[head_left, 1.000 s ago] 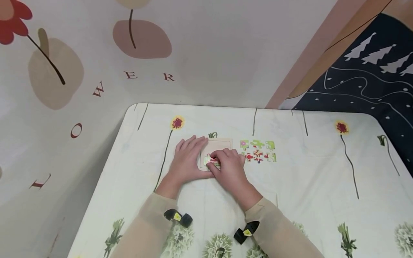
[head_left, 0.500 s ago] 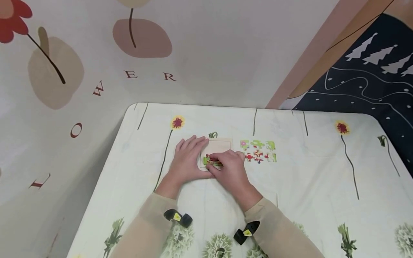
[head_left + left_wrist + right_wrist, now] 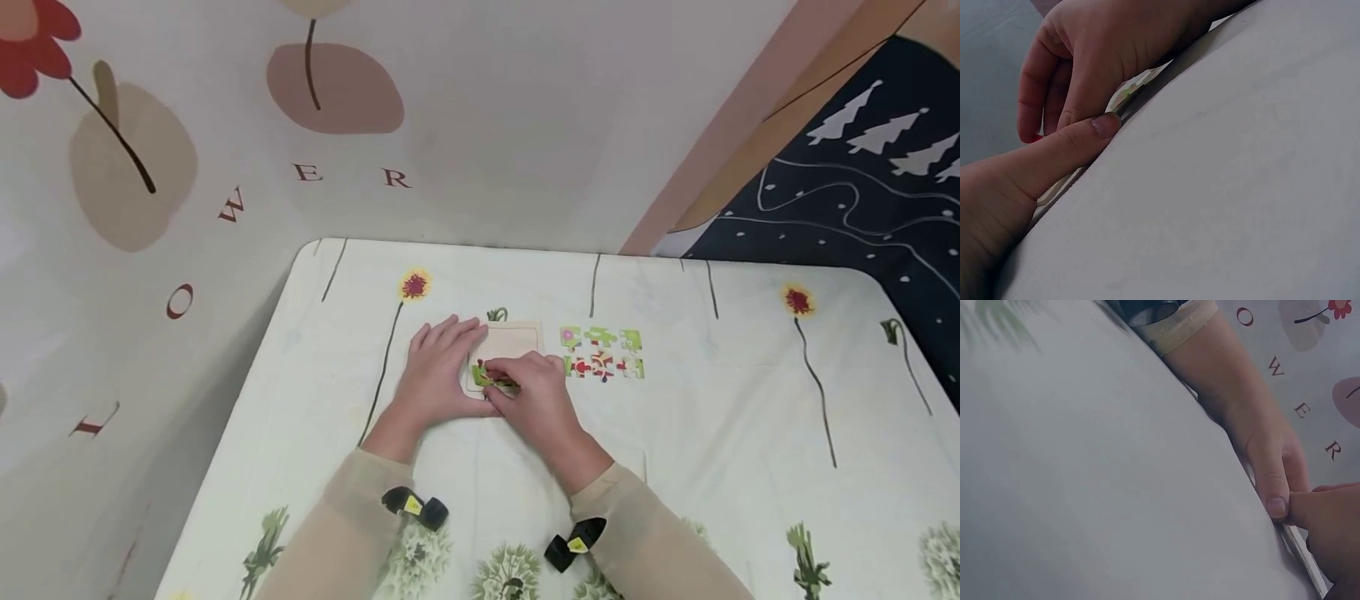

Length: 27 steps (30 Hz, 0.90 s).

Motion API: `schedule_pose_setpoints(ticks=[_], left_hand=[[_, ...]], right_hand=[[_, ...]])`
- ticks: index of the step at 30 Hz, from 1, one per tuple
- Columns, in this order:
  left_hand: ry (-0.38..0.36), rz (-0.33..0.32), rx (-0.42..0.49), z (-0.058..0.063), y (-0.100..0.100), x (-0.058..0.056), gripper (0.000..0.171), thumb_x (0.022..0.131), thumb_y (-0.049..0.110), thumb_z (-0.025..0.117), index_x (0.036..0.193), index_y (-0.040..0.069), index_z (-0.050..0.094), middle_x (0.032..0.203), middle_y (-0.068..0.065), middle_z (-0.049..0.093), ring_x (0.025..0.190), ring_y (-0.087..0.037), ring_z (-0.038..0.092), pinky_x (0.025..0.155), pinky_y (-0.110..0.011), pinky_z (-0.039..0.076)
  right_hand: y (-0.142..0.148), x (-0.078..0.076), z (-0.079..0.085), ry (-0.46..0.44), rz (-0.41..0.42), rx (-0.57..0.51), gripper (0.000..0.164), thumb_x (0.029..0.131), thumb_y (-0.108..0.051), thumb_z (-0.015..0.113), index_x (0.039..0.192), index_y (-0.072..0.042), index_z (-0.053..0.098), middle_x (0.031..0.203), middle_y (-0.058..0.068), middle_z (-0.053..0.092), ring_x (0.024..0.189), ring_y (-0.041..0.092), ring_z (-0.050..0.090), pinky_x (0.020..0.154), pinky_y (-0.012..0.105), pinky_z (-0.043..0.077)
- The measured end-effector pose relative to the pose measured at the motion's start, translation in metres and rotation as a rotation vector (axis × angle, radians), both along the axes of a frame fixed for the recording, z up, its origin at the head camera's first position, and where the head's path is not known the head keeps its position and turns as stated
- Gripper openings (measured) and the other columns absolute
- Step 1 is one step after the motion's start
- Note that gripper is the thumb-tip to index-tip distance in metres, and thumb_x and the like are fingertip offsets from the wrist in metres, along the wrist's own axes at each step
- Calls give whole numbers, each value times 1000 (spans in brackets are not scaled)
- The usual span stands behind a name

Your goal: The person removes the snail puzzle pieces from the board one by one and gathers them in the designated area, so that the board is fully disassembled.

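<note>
In the head view a small pale puzzle board (image 3: 513, 337) with a thin printed border lies on the table. My left hand (image 3: 438, 367) rests along its left side, fingers extended, the thumb lying at the near edge. Over the board's lower part my right hand (image 3: 538, 390) pinches a green-and-red jigsaw piece (image 3: 477, 377) between thumb and index finger; those fingers partly cover it. In the left wrist view the left thumb (image 3: 1066, 144) overlaps the board's edge, right beside the fingers of the right hand. The right wrist view shows both hands meeting at that edge.
Just right of the board, several loose jigsaw pieces (image 3: 602, 352) lie in two rows, green ones behind and red-and-green ones in front. A white flowered cloth (image 3: 712, 400) covers the table, whose far side meets a decorated wall (image 3: 510, 167).
The jigsaw piece has changed its tilt: its left part looked pale with glare and now shows green and red. Both hands stay nearly in place.
</note>
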<state>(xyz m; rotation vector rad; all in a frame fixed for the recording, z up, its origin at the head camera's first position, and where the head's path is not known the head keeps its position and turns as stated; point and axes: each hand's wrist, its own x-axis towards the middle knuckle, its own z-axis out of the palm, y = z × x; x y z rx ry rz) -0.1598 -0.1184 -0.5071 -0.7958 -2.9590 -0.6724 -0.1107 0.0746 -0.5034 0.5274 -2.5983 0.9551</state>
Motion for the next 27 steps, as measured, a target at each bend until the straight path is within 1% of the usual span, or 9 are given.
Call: schedule_pose_setpoints(ticks=[6,11,16,19,23,27], left_hand=[[7,-7,12,-1,0,1,116,67,78,86,160,18,51,167,-2,43,158,-31,27,126,-60,13],[-4,-16,32,-1,1,1,116,66,77,88,159,18,52,167,-1,43,158,-30,27,126,-60,12],[-27,-18,27,-2,2,2,117,67,76,89,161,19,50,168,0,41,159,-29,26,127,-60,12],[-31,-15,19,-2,3,2,115,68,75,88,161,20,50,168,0,41,159,-28,26,127,-60,12],[-35,-12,17,-2,1,2,114,68,76,87,160,20,50,169,0,40,159,-28,25,127,-60,11],[-35,-7,9,-2,-1,0,114,68,77,87,160,20,51,169,0,40,159,-28,25,127,-60,11]], right_hand=[[3,6,1,0,-28,34,33,84,-14,94,115,-17,83,98,-7,80,89,15,66,83,44,39],[10,14,5,42,-76,75,34,82,-15,95,114,-16,83,98,-6,81,89,19,68,85,45,41],[21,23,5,92,-99,79,35,79,-15,97,111,-15,83,99,-5,81,90,22,68,87,47,42],[26,26,4,84,-100,71,37,80,-13,97,113,-15,83,100,-4,81,90,21,69,89,46,43],[33,27,2,51,-108,62,37,82,-13,95,117,-14,82,101,-3,81,91,19,70,92,45,45],[41,30,1,36,-125,58,38,82,-13,95,117,-13,81,101,-2,81,93,21,71,94,46,45]])
